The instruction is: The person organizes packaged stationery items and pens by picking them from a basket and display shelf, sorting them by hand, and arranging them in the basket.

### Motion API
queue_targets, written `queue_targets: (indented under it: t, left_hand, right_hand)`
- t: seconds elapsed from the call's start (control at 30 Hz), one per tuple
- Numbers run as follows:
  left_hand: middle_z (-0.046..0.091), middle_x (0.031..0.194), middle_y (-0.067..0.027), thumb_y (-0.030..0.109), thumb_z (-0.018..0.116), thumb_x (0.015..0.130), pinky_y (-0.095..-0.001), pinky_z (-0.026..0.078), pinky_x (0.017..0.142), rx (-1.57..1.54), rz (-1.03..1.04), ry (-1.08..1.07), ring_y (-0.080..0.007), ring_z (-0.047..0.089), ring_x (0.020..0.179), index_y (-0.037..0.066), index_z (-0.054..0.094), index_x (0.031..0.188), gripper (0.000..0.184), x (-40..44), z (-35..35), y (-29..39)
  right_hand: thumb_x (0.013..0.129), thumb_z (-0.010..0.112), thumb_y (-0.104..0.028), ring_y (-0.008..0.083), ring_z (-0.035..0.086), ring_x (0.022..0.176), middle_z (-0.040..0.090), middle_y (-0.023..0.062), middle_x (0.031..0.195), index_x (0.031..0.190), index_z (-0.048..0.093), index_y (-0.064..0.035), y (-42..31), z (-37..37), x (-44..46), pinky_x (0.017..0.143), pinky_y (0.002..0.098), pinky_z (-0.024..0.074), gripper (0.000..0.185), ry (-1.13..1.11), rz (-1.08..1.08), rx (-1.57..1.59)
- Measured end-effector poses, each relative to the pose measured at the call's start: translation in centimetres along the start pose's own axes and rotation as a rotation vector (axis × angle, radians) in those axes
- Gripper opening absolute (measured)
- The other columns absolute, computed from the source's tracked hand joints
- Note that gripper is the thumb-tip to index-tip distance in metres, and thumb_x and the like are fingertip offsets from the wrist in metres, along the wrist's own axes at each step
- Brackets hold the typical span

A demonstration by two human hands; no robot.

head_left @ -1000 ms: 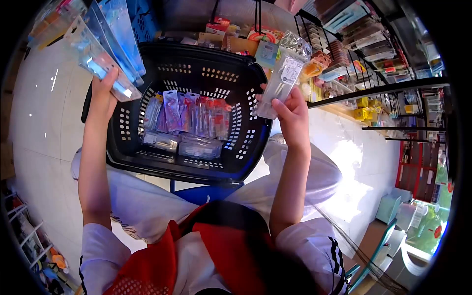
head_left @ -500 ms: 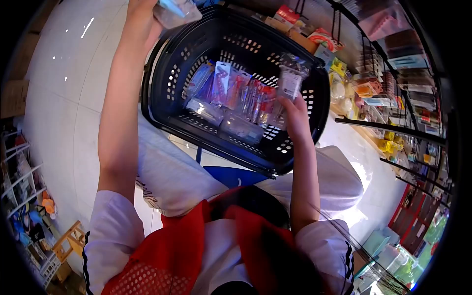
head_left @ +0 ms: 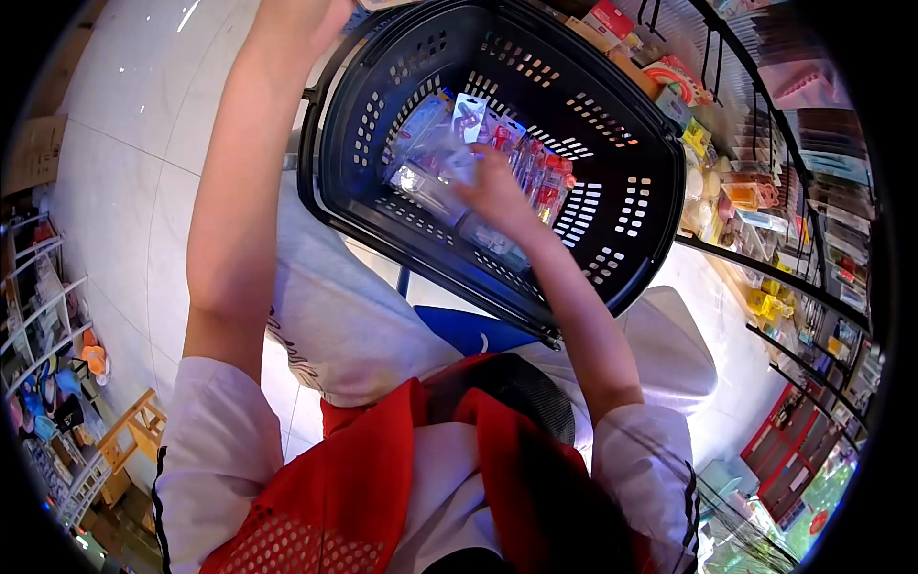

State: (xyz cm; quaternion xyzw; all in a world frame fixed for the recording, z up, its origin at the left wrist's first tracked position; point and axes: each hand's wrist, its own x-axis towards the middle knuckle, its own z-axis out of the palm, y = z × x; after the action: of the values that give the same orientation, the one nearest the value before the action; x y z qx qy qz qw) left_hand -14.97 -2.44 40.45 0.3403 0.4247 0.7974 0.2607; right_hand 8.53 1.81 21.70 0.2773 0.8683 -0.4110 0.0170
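Observation:
A black shopping basket (head_left: 631, 273) sits in front of me, with several plastic-wrapped items inside. My right hand (head_left: 497, 191) is in it, its fingers closed and blurred at a clear plastic package (head_left: 451, 161) over the pile. Beside that hand lie red-and-clear packs (head_left: 553, 182) and a white-and-purple carded pack (head_left: 469, 115). Below its wrist is a clear plastic box (head_left: 488, 239). My left hand (head_left: 311, 19) is at the top edge, above the basket's left rim. Its fingers are partly cut off, closed on a packaged item (head_left: 381, 4) of which only an edge shows.
Hanging goods on black rack hooks (head_left: 775, 273) line the right side. Boxes (head_left: 612, 19) stand behind the basket. A white shelf (head_left: 48, 316) and a wooden stool (head_left: 134, 430) are at the left. Pale floor tiles (head_left: 124, 220) run beside me.
My right hand has moved left across the basket with the clear package, over the pile. My left hand has moved up, taking most of its item out of view. The basket appears farther right.

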Motion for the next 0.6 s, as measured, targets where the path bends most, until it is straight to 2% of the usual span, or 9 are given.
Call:
queue_targets:
  t: [0.13, 0.27, 0.37, 0.4, 0.43, 0.5, 0.53, 0.57, 0.6]
  left_hand:
    - [0.054, 0.088, -0.0023, 0.022, 0.058, 0.079, -0.0264, 0.045, 0.075, 0.004, 0.018, -0.01, -0.012, 0.053, 0.082, 0.004, 0.047, 0.105, 0.034, -0.3, 0.5, 0.0]
    - [0.053, 0.095, -0.0043, 0.022, 0.058, 0.079, -0.0278, 0.044, 0.079, 0.027, 0.035, 0.047, -0.0138, 0.053, 0.087, 0.003, 0.039, 0.118, 0.047, -0.2, 0.1, -0.5]
    - [0.052, 0.102, -0.0046, 0.022, 0.058, 0.078, -0.027, 0.042, 0.083, 0.007, -0.084, 0.071, -0.0139, 0.051, 0.094, 0.005, 0.035, 0.123, 0.053, -0.4, -2.0, -1.4]
    - [0.055, 0.093, -0.0006, 0.02, 0.057, 0.081, -0.0303, 0.044, 0.077, -0.029, -0.122, 0.12, -0.0139, 0.054, 0.088, 0.008, 0.049, 0.103, 0.027, -0.8, -5.4, -3.8]
    - [0.055, 0.097, -0.0011, 0.02, 0.056, 0.082, -0.0325, 0.043, 0.081, -0.005, -0.132, 0.136, -0.0148, 0.054, 0.091, 0.007, 0.048, 0.106, 0.029, -1.3, -5.5, -4.0]
    - [0.047, 0.115, -0.0065, 0.022, 0.057, 0.081, -0.0381, 0.037, 0.092, 0.069, -0.196, 0.151, -0.0204, 0.047, 0.107, 0.005, 0.038, 0.12, 0.046, -3.2, -2.3, -3.8]
    - [0.045, 0.115, -0.0061, 0.021, 0.059, 0.08, -0.038, 0.037, 0.092, 0.112, -0.225, 0.107, -0.0196, 0.045, 0.108, 0.006, 0.034, 0.122, 0.051, -4.0, -2.0, -4.2]
    - [0.043, 0.116, -0.0058, 0.019, 0.061, 0.079, -0.038, 0.036, 0.092, 0.16, -0.251, 0.062, -0.0188, 0.044, 0.109, 0.007, 0.031, 0.124, 0.056, -4.9, -1.6, -4.5]
    - [0.034, 0.126, -0.0073, 0.022, 0.063, 0.077, -0.0396, 0.03, 0.098, 0.232, -0.312, 0.029, -0.0225, 0.035, 0.117, 0.006, 0.018, 0.131, 0.071, -6.1, -0.7, -4.7]
  right_hand:
    - [0.074, 0.059, -0.017, 0.0393, 0.042, 0.107, 0.037, 0.0253, 0.118, 0.117, 0.036, 0.0039, -0.6, 5.0, 0.7, 0.089, 0.042, 0.0389, 0.053, -0.335, -0.08, -0.288]
    - [0.078, 0.053, -0.017, 0.0399, 0.043, 0.106, 0.039, 0.026, 0.117, 0.118, 0.037, 0.0042, 0.5, 5.9, 0.7, 0.088, 0.0429, 0.0387, 0.048, -0.421, -0.098, -0.278]
    - [0.081, 0.05, -0.017, 0.0368, 0.045, 0.106, 0.042, 0.0254, 0.115, 0.118, 0.038, 0.0047, 0.5, 2.0, -0.1, 0.088, 0.0418, 0.0392, 0.045, -0.396, -0.131, -0.151]
    - [0.082, 0.049, -0.017, 0.0353, 0.046, 0.106, 0.044, 0.0249, 0.113, 0.117, 0.04, 0.0051, 0.6, 0.2, -0.8, 0.088, 0.0416, 0.0393, 0.042, -0.322, -0.156, -0.102]
    - [0.083, 0.048, -0.017, 0.0338, 0.047, 0.106, 0.047, 0.0244, 0.111, 0.115, 0.042, 0.0056, 0.9, -2.1, -1.6, 0.088, 0.0414, 0.0393, 0.04, -0.243, -0.178, -0.057]
    - [0.086, 0.045, -0.019, 0.03, 0.052, 0.099, 0.053, 0.0216, 0.101, 0.11, 0.047, 0.0058, 2.0, -8.3, -3.8, 0.084, 0.0383, 0.0428, 0.034, -0.231, -0.205, 0.245]
    - [0.087, 0.043, -0.02, 0.0281, 0.055, 0.095, 0.056, 0.0202, 0.096, 0.107, 0.049, 0.0059, 2.7, -11.7, -5.2, 0.081, 0.0367, 0.0446, 0.033, -0.219, -0.227, 0.4]
    - [0.088, 0.042, -0.022, 0.0255, 0.058, 0.089, 0.058, 0.0171, 0.086, 0.101, 0.052, 0.0051, 3.2, -15.9, -6.9, 0.075, 0.0336, 0.047, 0.032, -0.22, -0.094, 0.705]
    - [0.09, 0.04, -0.025, 0.0229, 0.06, 0.082, 0.06, 0.014, 0.077, 0.096, 0.055, 0.0042, 4.7, -19.2, -8.9, 0.069, 0.0305, 0.0494, 0.033, -0.217, 0.032, 1.017]
